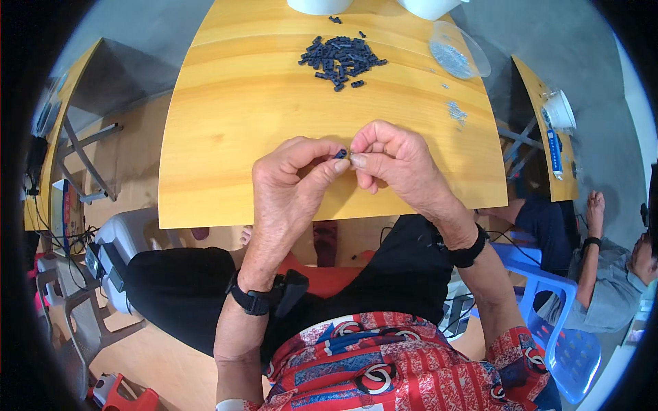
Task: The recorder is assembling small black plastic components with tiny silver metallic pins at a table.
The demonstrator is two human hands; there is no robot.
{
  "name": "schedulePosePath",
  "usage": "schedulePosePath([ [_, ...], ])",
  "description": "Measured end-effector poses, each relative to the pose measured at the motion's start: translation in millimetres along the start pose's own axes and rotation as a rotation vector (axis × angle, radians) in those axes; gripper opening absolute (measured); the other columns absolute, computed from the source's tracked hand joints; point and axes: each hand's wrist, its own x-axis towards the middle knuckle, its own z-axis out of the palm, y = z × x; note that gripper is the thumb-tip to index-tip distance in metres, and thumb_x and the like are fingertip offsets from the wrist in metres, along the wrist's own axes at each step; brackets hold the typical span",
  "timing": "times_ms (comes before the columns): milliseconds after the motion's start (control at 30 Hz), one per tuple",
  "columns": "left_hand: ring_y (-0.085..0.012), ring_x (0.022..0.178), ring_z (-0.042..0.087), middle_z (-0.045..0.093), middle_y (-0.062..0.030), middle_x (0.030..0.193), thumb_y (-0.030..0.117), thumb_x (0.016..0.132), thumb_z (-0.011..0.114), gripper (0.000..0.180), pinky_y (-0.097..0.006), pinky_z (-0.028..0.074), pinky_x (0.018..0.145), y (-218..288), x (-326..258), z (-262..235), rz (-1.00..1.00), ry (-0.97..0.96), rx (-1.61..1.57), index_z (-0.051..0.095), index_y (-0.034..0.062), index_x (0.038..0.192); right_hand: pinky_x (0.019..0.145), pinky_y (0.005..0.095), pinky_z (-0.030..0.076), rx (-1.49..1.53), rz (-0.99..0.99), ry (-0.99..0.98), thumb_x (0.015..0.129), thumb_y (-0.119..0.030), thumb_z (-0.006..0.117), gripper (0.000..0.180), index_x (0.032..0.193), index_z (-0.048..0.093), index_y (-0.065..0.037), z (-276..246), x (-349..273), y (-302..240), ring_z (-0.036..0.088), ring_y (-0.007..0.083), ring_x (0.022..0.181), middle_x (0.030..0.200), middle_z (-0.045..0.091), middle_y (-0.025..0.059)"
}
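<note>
Over the near half of the wooden table, my left hand (291, 175) pinches a small black plastic piece (340, 154) between thumb and forefinger. My right hand (397, 159) meets it from the other side, its thumb and forefinger pressed together right beside the piece. Whatever those right fingertips hold is too small to make out. Farther back lies a heap of similar black plastic pieces (339, 58), with a few strays around it. Tiny silvery metal parts (456, 111) are scattered near the table's right edge.
A clear plastic tub (482, 60) of silvery parts sits at the far right of the table (233, 137). White containers (319, 5) stand along the far edge. Another person (603, 274) sits to the right, near a blue plastic chair (548, 288). Grey chairs (82, 322) are at left.
</note>
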Motion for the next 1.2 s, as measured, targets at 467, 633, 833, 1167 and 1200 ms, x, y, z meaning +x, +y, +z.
schedulePosePath([
  [467, -0.0109, 0.074, 0.059, 0.064, -0.0057, 0.079, -0.003, 0.078, 0.067, 0.012, -0.023, 0.047, 0.066, 1.8, 2.1, 0.4, 0.054, 0.053, 0.015, 0.067, -0.0004, 0.089, 0.051, 0.02, 0.048, 0.222, -0.134, 0.097, 0.09, -0.005, 0.054, 0.006, 0.095, 0.052, -0.001, 13.7, 6.9, 18.5, 0.059, 0.0087, 0.063, 0.078, 0.059, 0.0051],
  [633, -0.0113, 0.073, 0.06, 0.064, -0.0056, 0.078, -0.003, 0.078, 0.067, 0.012, -0.023, 0.048, 0.066, -2.0, 0.7, -0.8, 0.095, 0.053, 0.045, 0.068, -0.0004, 0.089, 0.053, 0.0206, 0.048, 0.39, -0.088, 0.023, 0.091, -0.007, 0.054, 0.008, 0.098, 0.053, -0.002, 5.0, 6.3, 21.0, 0.059, 0.0094, 0.066, 0.081, 0.061, 0.0063],
  [833, -0.0116, 0.071, 0.06, 0.064, -0.0065, 0.076, -0.001, 0.078, 0.067, 0.011, -0.024, 0.047, 0.064, 0.0, 0.1, -0.9, 0.061, 0.031, 0.048, 0.069, 0.0003, 0.089, 0.053, 0.0193, 0.046, 0.379, -0.101, 0.009, 0.091, -0.009, 0.055, 0.009, 0.097, 0.057, -0.002, 7.8, 4.3, 21.0, 0.058, 0.0079, 0.064, 0.082, 0.061, 0.0047],
  [1167, -0.0123, 0.069, 0.06, 0.065, -0.0076, 0.076, 0.0, 0.077, 0.069, 0.012, -0.024, 0.047, 0.062, -3.2, -0.2, -1.1, 0.082, 0.007, 0.07, 0.068, 0.0012, 0.089, 0.054, 0.0175, 0.044, 0.018, -0.198, 0.171, 0.091, -0.007, 0.053, 0.02, 0.11, 0.056, 0.0, 17.1, -4.1, 7.0, 0.056, 0.0053, 0.062, 0.078, 0.062, 0.0029],
  [1200, -0.0126, 0.068, 0.06, 0.065, -0.0078, 0.076, 0.001, 0.077, 0.069, 0.012, -0.024, 0.047, 0.062, -4.5, -0.6, -1.3, 0.089, 0.013, 0.079, 0.068, 0.0013, 0.089, 0.055, 0.0175, 0.044, -0.031, -0.23, 0.18, 0.091, -0.006, 0.053, 0.023, 0.113, 0.055, 0.0, 17.3, -4.3, 6.9, 0.055, 0.0052, 0.061, 0.078, 0.062, 0.003],
])
